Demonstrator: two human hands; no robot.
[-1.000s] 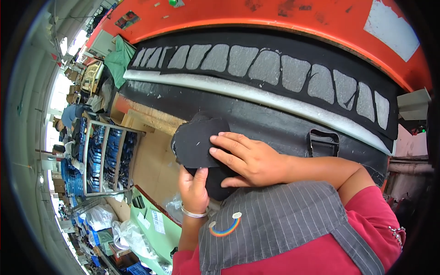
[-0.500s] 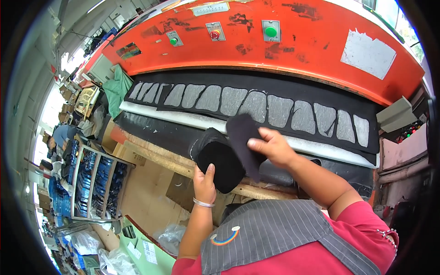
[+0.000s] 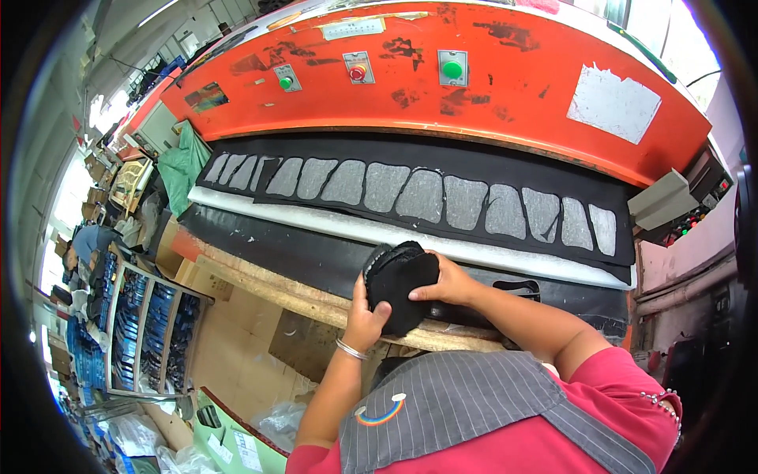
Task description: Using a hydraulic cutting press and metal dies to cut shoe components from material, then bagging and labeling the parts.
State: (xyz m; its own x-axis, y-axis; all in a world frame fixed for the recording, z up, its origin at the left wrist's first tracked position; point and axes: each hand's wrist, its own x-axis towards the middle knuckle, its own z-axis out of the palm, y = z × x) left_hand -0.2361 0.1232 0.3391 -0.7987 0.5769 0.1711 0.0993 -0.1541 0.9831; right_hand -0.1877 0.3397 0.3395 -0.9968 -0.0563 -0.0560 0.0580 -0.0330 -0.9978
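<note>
Both hands hold a stack of black cut fabric pieces (image 3: 400,292) in front of my body, over the front edge of the machine bed. My left hand (image 3: 366,319) grips the stack's left side, thumb on top. On its right side, my right hand (image 3: 444,283) pinches the pieces, with its fingers hidden behind them. Beyond the stack lies a long black fabric sheet (image 3: 316,204) with a row of cut-out shapes, where a grey-white layer (image 3: 387,188) shows through. A white padded edge (image 3: 332,223) runs along the sheet's near side.
An orange machine beam (image 3: 505,87) with green and red push buttons spans the back. Beside the white edge, a black-rimmed cutting die (image 3: 517,287) lies on the dark bed. A wooden rail (image 3: 276,283) borders the bed. Shelving with blue items (image 3: 150,328) stands at the left.
My right hand has moved left and down, bringing its separate dark piece onto the stack in my left hand. The view has shifted slightly.
</note>
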